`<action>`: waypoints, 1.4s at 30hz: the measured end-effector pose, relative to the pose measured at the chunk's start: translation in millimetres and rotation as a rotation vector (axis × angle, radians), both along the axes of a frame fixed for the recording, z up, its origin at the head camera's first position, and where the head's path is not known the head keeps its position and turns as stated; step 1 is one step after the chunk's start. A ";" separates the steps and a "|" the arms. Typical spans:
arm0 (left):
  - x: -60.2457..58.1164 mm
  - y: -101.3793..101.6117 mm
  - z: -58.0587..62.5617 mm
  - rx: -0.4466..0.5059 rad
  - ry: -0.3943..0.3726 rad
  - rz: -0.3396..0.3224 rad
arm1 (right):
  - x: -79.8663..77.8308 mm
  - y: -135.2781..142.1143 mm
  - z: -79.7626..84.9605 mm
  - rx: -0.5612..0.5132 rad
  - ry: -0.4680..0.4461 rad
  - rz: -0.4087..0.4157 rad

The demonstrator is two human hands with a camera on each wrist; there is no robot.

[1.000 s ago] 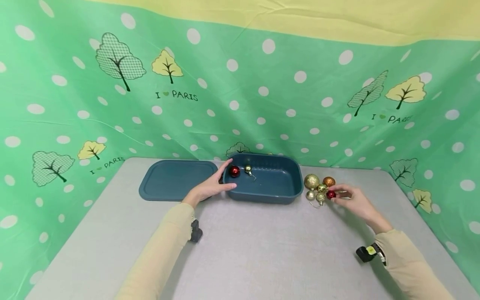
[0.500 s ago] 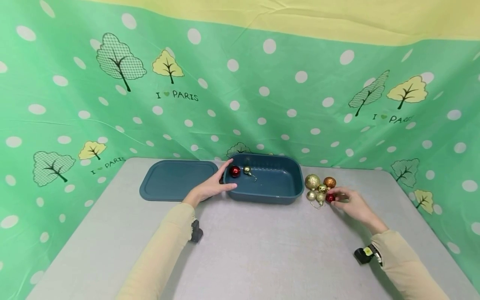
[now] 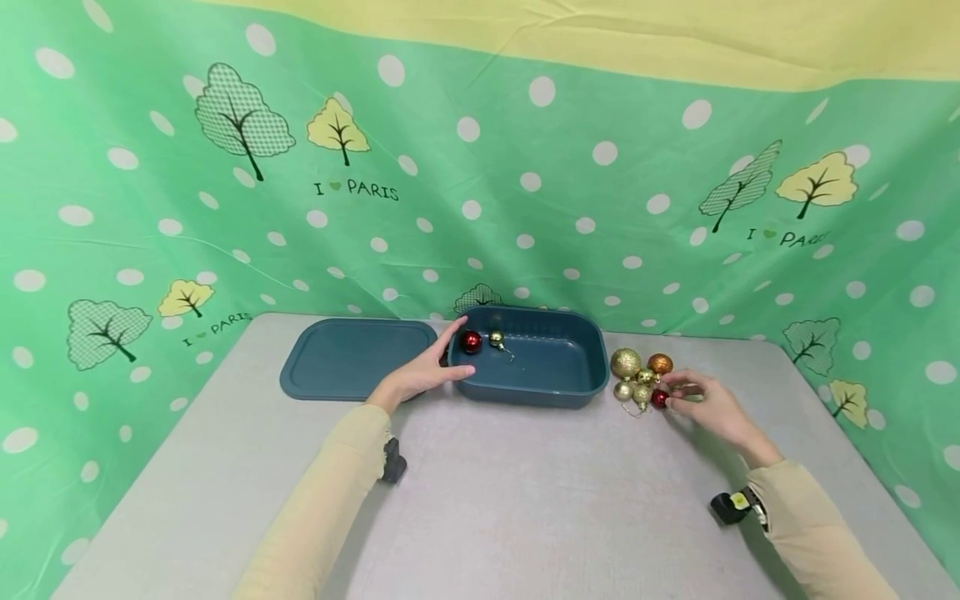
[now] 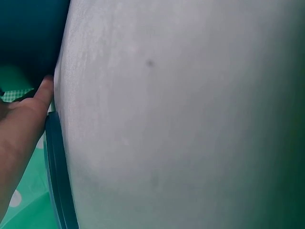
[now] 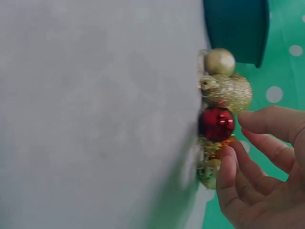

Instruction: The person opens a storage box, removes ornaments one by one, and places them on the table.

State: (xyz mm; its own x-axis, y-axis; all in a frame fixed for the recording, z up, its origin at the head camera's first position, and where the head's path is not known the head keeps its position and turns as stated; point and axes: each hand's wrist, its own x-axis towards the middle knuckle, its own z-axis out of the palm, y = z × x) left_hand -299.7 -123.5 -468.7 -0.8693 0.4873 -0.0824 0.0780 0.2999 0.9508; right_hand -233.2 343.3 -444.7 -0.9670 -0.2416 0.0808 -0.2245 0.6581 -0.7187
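A blue rectangular container (image 3: 536, 367) stands on the table with a red ball ornament (image 3: 471, 342) and a small gold ornament (image 3: 497, 338) inside, at its left end. My left hand (image 3: 420, 372) spreads straight fingers and thumb against the container's left end. Right of the container lies a cluster of ornaments: a large glittery gold ball (image 3: 626, 362), an orange ball (image 3: 660, 364) and several smaller gold ones. Another red ball ornament (image 5: 218, 124) lies at the cluster's near right side. My right hand (image 3: 708, 408) is beside it, fingers and thumb parted, fingertips close to its surface.
A flat blue lid (image 3: 352, 360) lies left of the container, partly behind my left hand. Beyond the grey table (image 3: 525, 492) hangs a green dotted cloth (image 3: 525, 192). A dark wrist device (image 3: 726, 508) sits by the right sleeve.
The red ball by my right hand has shifted slightly toward the table's front. My right fingers have parted from it. The left hand stays at the container.
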 end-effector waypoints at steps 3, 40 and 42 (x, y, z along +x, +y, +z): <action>0.8 0.3 1.3 0.000 0.001 -0.003 | 0.5 -1.2 5.6 -0.031 -0.004 0.003; -0.6 -0.1 0.2 -0.005 0.014 -0.005 | -14.9 -114.2 37.8 -0.259 0.053 0.162; -0.5 -0.6 -0.5 -0.003 0.001 0.002 | -16.1 -118.9 39.2 -0.256 0.048 0.175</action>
State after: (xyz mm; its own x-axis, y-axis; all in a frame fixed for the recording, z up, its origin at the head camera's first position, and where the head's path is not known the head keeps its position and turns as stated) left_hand -300.2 -124.1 -469.2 -0.8705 0.4851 -0.0829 0.0786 0.3032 0.9497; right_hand -249.2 224.4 -405.5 -0.9060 -0.3701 0.2053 -0.3562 0.4050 -0.8421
